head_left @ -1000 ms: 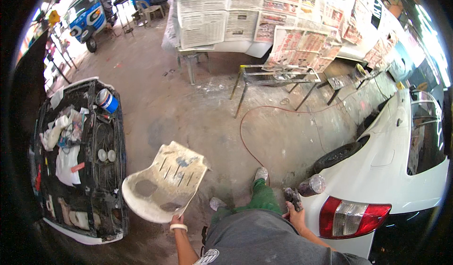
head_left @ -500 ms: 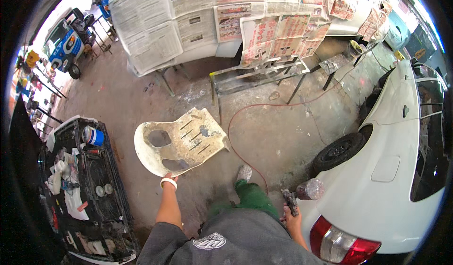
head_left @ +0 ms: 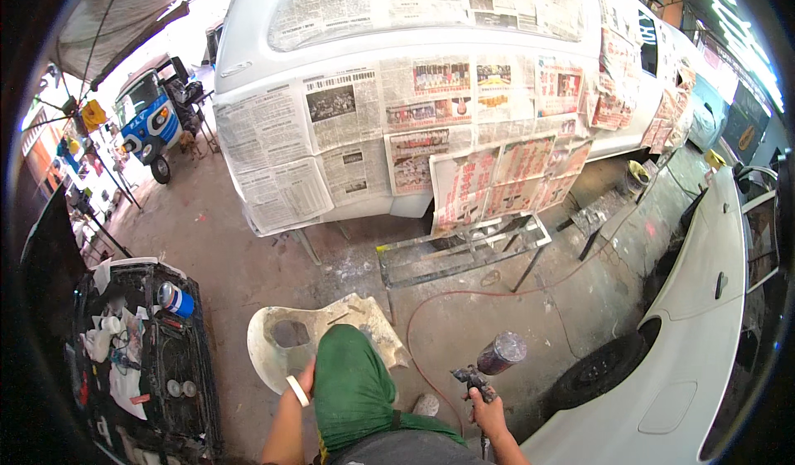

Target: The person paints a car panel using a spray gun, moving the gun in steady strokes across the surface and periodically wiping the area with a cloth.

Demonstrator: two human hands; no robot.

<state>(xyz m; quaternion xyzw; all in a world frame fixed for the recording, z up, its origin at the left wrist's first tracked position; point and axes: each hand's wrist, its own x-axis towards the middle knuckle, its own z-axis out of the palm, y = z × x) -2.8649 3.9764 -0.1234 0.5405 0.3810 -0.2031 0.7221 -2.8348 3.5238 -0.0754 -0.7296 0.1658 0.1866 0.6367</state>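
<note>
My right hand (head_left: 489, 414) grips a dark spray gun (head_left: 474, 379) with a smudged, round paint cup (head_left: 502, 352) on top, held out in front of my body. My left hand (head_left: 305, 382), with a white band at the wrist, is beside my raised knee in green trousers (head_left: 356, 382), close to the edge of a paint-stained cream plastic chair (head_left: 269, 345). Its fingers are mostly hidden, so I cannot see whether they hold the chair or the cloth. The knee covers part of the seat.
A white van (head_left: 248, 76) masked with newspaper (head_left: 348, 109) stands ahead, behind a low metal frame (head_left: 406, 270). A red hose (head_left: 431, 298) crosses the floor. On the right is a white car (head_left: 662, 341); on the left, a black cluttered tray (head_left: 166, 399) holds a blue can (head_left: 176, 299).
My view has tilted up toward the van. My knee has risen in front of the chair. My right hand has brought the spray gun forward, away from the car's rear.
</note>
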